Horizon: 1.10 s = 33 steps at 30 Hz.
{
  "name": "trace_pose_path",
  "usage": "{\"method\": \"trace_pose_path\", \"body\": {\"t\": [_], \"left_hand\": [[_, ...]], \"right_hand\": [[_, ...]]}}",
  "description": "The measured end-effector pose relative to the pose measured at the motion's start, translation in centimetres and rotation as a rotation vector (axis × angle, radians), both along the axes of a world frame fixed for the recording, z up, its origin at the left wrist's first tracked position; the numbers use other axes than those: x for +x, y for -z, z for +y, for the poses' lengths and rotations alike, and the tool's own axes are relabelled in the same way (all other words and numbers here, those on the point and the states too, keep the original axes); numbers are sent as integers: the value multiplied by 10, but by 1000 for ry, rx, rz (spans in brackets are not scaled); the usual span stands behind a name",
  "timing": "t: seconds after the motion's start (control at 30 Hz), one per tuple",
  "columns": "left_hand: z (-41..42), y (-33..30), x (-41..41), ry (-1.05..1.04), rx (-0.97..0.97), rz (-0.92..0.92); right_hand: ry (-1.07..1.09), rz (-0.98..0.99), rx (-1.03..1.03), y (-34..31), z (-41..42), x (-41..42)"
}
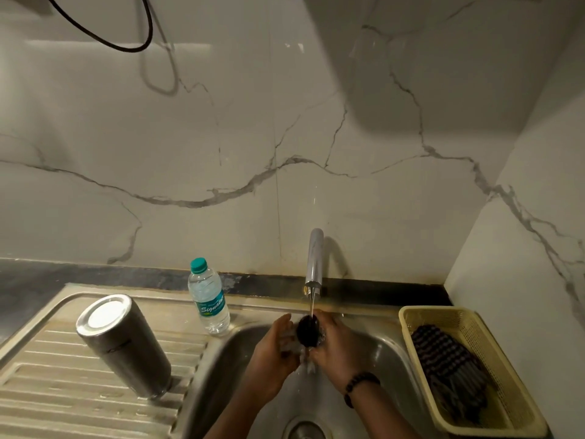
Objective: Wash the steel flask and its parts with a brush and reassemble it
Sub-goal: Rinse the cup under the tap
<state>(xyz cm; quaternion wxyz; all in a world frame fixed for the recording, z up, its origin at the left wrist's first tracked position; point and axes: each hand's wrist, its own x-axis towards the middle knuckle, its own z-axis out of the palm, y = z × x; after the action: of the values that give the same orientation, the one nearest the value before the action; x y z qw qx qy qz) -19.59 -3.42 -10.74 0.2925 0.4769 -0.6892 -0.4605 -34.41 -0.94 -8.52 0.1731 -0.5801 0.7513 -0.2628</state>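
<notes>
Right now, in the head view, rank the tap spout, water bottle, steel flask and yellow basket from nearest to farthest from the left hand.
From the left hand:
1. Tap spout, just above, right.
2. Water bottle, on the sink rim, left.
3. Steel flask on the drainboard and yellow basket, opposite sides: too close to call.

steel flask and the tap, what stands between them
A plastic water bottle stands between the steel flask and the tap, per the head view.

Two bare forearms come up from about 6 o'clock, with no sleeves showing on either. The left hand (274, 346) wears nothing. On the wrist of the right hand (332, 346), toward 5 o'clock, sits a bracelet (359, 386) of dark round beads, wrapped closely around it
</notes>
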Motion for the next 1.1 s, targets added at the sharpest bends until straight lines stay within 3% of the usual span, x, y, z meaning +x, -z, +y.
{"method": "trace_pose_path", "body": {"t": [0.13, 0.27, 0.3, 0.37, 0.43, 0.47, 0.53, 0.63, 0.73, 0.83, 0.97, 1.1], "left_hand": [[0, 9, 0, 34, 7, -11], [-1, 11, 0, 47, -44, -38], [-1, 10, -1, 55, -40, -26], [-3, 9, -3, 63, -38, -19], [-4, 7, -7, 53, 9, 50], [-6, 7, -8, 27, 19, 85], [-8, 3, -12, -20, 15, 125], [-9, -5, -19, -19, -3, 137], [-10, -8, -22, -24, -56, 124], [-12, -10, -24, -55, -76, 123], [-12, -11, -25, -67, -129, 63], [-15, -11, -24, -73, -182, -11]], "right_hand": [[131, -296, -69, 6, -2, 8], [131, -228, 19, 6, -8, 6], [172, -338, -14, 9, -8, 5], [311, -810, 17, 8, -10, 4], [367, -1279, 164, 4, -10, 4], [357, -1422, 231, 1, -9, 3], [325, -1568, 327, -5, -6, 3], [325, -1639, 375, -9, -3, 5], [319, -1599, 369, -7, -3, 3], [356, -1376, 367, -5, -10, -2], [505, -940, 191, 12, -31, -18], [318, -325, 5, 4, -49, -35]]}}
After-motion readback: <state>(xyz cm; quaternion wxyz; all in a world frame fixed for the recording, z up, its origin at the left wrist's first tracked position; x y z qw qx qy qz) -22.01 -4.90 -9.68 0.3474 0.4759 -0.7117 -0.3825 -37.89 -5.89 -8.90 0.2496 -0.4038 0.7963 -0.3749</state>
